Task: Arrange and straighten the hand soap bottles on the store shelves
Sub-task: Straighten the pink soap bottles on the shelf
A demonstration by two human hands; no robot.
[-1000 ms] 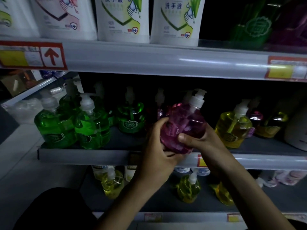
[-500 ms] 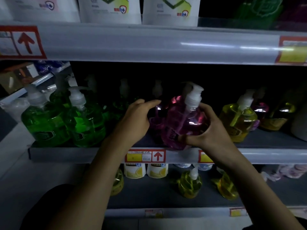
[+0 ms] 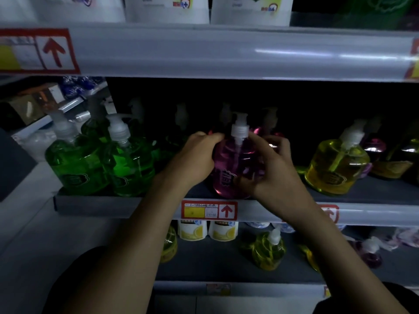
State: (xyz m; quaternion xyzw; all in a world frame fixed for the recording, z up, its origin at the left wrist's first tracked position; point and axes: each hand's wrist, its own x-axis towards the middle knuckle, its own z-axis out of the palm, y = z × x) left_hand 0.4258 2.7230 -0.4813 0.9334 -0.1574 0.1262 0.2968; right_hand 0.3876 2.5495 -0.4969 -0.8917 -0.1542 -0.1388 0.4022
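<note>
Your left hand (image 3: 195, 159) and right hand (image 3: 272, 171) both curl round the clear pink plastic pump bottle (image 3: 235, 164), gripping its sides. It stands upright at the front edge of the grey middle shelf (image 3: 102, 206). 2 clear green plastic pump bottles (image 3: 77, 164) stand at its 9 o'clock, and a clear yellow plastic pump bottle (image 3: 335, 166) stands at its 3 o'clock.

Rear bottles (image 3: 181, 116) too dark to ID; pouches (image 3: 166, 10) cropped at top.

Bare forearms (image 3: 140, 234) lead to left hand (image 3: 195, 162) and right hand (image 3: 272, 175), dark clothing (image 3: 74, 282) below
</note>
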